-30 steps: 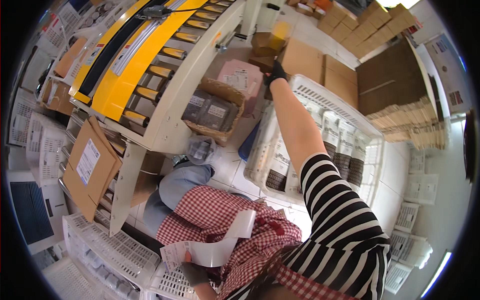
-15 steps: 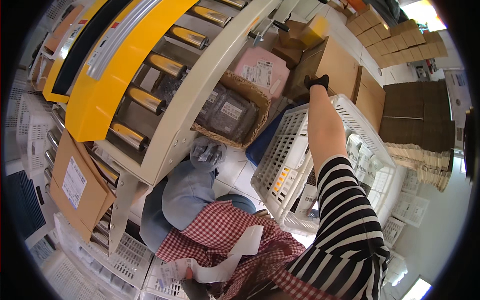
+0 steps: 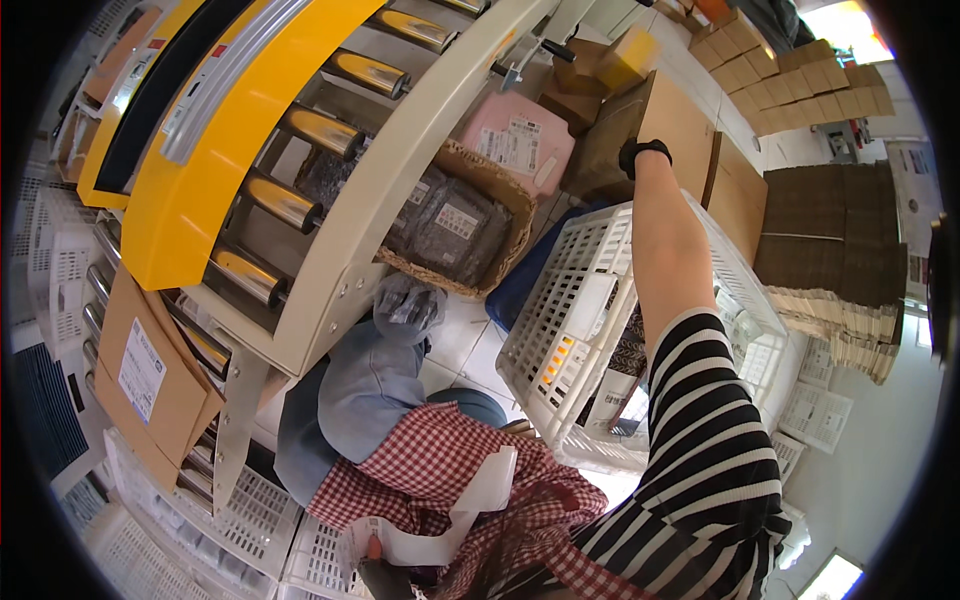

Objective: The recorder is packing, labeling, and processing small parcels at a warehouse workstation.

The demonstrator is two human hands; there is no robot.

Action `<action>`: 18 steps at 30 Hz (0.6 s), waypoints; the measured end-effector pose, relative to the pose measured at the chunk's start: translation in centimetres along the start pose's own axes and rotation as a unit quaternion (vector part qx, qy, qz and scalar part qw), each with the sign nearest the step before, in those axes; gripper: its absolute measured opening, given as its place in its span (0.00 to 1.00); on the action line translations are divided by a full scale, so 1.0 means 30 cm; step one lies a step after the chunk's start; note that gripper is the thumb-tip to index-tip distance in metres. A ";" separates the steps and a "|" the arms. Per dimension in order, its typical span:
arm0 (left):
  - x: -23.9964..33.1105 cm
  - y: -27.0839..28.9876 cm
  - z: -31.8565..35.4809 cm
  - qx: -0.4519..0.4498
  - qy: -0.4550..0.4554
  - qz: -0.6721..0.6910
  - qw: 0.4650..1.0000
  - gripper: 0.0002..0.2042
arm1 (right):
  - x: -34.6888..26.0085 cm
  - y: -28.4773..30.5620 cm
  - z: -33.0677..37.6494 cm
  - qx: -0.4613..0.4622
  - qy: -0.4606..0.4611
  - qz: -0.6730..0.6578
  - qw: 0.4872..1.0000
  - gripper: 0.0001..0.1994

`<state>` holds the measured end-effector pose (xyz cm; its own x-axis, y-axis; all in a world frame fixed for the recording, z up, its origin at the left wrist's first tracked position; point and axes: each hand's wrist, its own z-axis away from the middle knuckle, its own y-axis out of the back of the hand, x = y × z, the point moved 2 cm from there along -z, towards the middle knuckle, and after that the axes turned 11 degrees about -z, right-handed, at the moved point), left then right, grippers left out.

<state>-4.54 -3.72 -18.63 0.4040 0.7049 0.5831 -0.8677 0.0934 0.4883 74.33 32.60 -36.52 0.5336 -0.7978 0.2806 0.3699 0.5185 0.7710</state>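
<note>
My left hand (image 3: 384, 574), in a dark glove with a bare thumb tip, is closed on a strip of white paper labels (image 3: 470, 515) at the bottom. The strip curls up over a red-and-white checked apron (image 3: 430, 440). My right arm, in a black-and-white striped sleeve, stretches away over a white plastic crate (image 3: 570, 310). At its far end my right hand (image 3: 645, 156), in a black glove, is beside a large cardboard box (image 3: 685, 125). Its fingers are hidden, so whether it holds anything does not show. Packages (image 3: 612, 398) with printed labels lie in the crate.
A yellow machine (image 3: 190, 200) and roller conveyor frame (image 3: 400, 190) stand at left. Beneath is an open carton (image 3: 515, 240) of bubble-wrapped parcels. A labelled flat carton (image 3: 150, 360) rests on rollers. Flattened cardboard (image 3: 830, 230) is stacked at right.
My right hand has shifted slightly up and right, and its forearm swung right over the crate. My left hand still grips the label strip, whose loose end has shifted a little.
</note>
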 end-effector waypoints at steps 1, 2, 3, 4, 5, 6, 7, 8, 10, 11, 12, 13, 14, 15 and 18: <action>-0.011 0.003 -0.002 0.005 -0.007 0.003 1.000 0.14 | 0.004 -0.003 0.001 -0.013 -0.024 -0.045 0.999 0.25; -0.026 0.012 -0.006 0.006 -0.008 0.004 1.000 0.14 | 0.002 -0.005 0.002 -0.012 -0.022 -0.046 0.999 0.25; -0.037 0.017 -0.011 -0.011 0.043 0.049 0.998 0.14 | 0.009 -0.007 -0.003 -0.005 -0.025 -0.079 0.997 0.25; -0.046 0.017 -0.013 -0.029 0.094 0.094 0.991 0.14 | 0.015 -0.013 -0.007 0.002 -0.027 -0.112 0.993 0.25; -0.047 0.016 -0.011 -0.029 0.093 0.095 0.991 0.14 | 0.019 -0.018 -0.012 0.008 -0.029 -0.145 0.989 0.24; -0.014 0.003 -0.005 -0.014 0.135 0.189 0.973 0.15 | 0.029 -0.023 -0.018 0.016 -0.032 -0.177 0.983 0.24; 0.000 -0.006 -0.001 0.001 0.175 0.282 0.943 0.15 | 0.039 -0.027 -0.025 0.023 -0.036 -0.209 0.977 0.24; -0.019 -0.003 -0.004 -0.001 0.174 0.283 0.943 0.15 | 0.049 -0.030 -0.031 0.031 -0.039 -0.241 0.969 0.24; -0.074 0.012 -0.020 -0.042 0.080 0.087 0.992 0.16 | 0.070 -0.025 -0.038 0.048 -0.046 -0.303 0.951 0.23; -0.098 0.011 -0.029 -0.046 0.079 0.089 0.992 0.16 | 0.091 -0.016 -0.040 0.058 -0.050 -0.333 0.940 0.23; -0.120 0.012 -0.036 -0.050 0.074 0.117 0.989 0.16 | 0.099 -0.022 -0.052 0.066 -0.052 -0.365 0.927 0.23; -0.111 0.013 -0.033 -0.048 0.072 0.142 0.986 0.16 | 0.072 -0.025 -0.018 0.067 -0.051 -0.394 0.915 0.23; -0.098 0.015 -0.018 -0.044 0.075 0.141 0.986 0.16 | 0.052 -0.020 0.016 0.062 -0.049 -0.393 0.916 0.23; -0.039 0.025 0.018 -0.019 0.008 -0.011 1.000 0.16 | -0.024 0.008 0.144 0.065 -0.011 -0.245 0.967 0.24; 0.033 0.017 0.027 -0.013 -0.030 -0.173 0.984 0.17 | 0.004 0.008 0.129 0.071 -0.001 -0.257 0.964 0.25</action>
<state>-4.35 -3.54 -17.28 0.6923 0.5852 0.4221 -0.6817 0.3388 0.6484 71.53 31.45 -34.09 0.3056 -0.9389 -0.1582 0.4772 0.0073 0.8788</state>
